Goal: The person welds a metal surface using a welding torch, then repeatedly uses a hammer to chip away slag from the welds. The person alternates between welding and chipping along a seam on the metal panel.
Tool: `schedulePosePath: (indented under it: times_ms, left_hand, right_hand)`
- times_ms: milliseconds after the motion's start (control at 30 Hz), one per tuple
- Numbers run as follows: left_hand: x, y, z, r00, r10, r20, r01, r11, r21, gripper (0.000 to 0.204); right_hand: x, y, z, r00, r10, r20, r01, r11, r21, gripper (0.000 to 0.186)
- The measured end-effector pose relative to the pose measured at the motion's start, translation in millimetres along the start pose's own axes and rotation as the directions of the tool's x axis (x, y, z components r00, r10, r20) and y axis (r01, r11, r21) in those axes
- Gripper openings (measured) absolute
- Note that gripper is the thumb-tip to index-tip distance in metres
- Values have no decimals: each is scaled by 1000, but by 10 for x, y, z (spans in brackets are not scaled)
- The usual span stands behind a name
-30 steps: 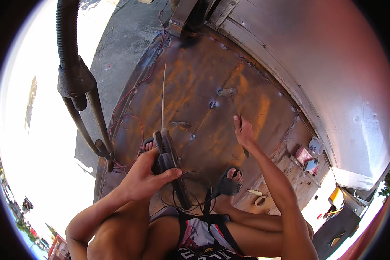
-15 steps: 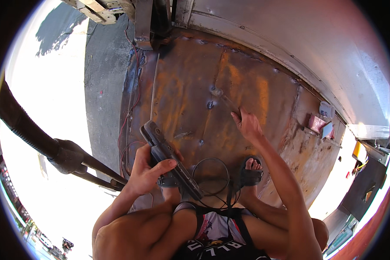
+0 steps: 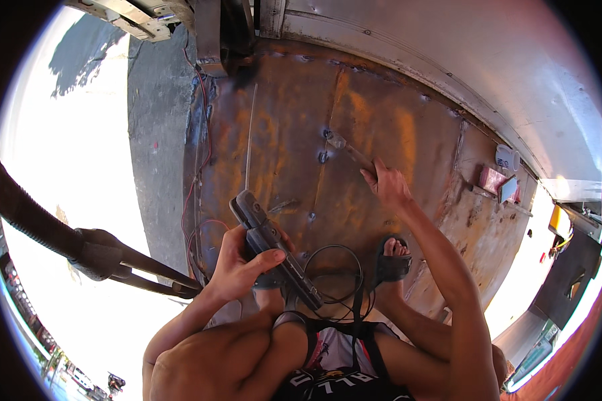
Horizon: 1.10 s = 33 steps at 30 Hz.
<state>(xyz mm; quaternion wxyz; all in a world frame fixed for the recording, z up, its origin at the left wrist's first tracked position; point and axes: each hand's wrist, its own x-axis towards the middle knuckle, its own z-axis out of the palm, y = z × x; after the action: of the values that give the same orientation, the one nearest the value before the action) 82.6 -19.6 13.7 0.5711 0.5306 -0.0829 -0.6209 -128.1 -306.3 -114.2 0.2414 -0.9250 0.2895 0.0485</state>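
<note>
My left hand (image 3: 244,264) grips a black electrode holder (image 3: 264,230) with a long thin welding rod (image 3: 250,137) clamped in it, pointing away from me over the rusty metal floor plate (image 3: 287,110). My right hand (image 3: 388,184) is wrapped round the handle of a hammer-like tool (image 3: 335,140). Its head lies at a dark weld spot on the seam, just beyond another weld spot (image 3: 323,157). A loop of black cable (image 3: 338,248) hangs between my legs and below the holder. My sandalled right foot (image 3: 394,257) stands on the plate; my left foot is mostly hidden behind the holder.
A black metal frame (image 3: 100,255) rises at the left, beside a red cable (image 3: 206,134). A steel post (image 3: 211,50) stands at the far edge. A metal wall (image 3: 435,47) runs along the right, with a white cup (image 3: 507,157) and pink box (image 3: 491,179) near its foot.
The view has shifted, so the frame at left sits lower. The holder is more tilted than a second ago, and the tool head has moved slightly left onto the weld spot.
</note>
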Motion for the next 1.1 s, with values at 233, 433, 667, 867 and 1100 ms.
schedulePosePath:
  times_ms: [233,433,667,867,1100]
  left_hand:
    - [-21,-8,101,998,36,61,-37,999,13,30]
    - [-35,-330,169,974,-32,225,40,999,-31,28]
    - [52,-750,260,936,-109,336,165,976,-142,26]
    - [57,-637,383,943,-66,328,94,993,-72,29]
    - [42,-514,507,911,112,396,-119,993,-6,41]
  right_hand:
    - [-46,302,-207,970,227,-86,-228,974,2,36]
    - [-749,1032,-259,943,257,-212,-301,929,-215,31]
    - [-938,750,-399,936,-90,-339,-114,836,-537,39]
    - [-1100,-1135,-875,955,-33,295,-113,879,464,44]
    - [-1533,-2041,-843,954,224,197,-298,736,608,66]
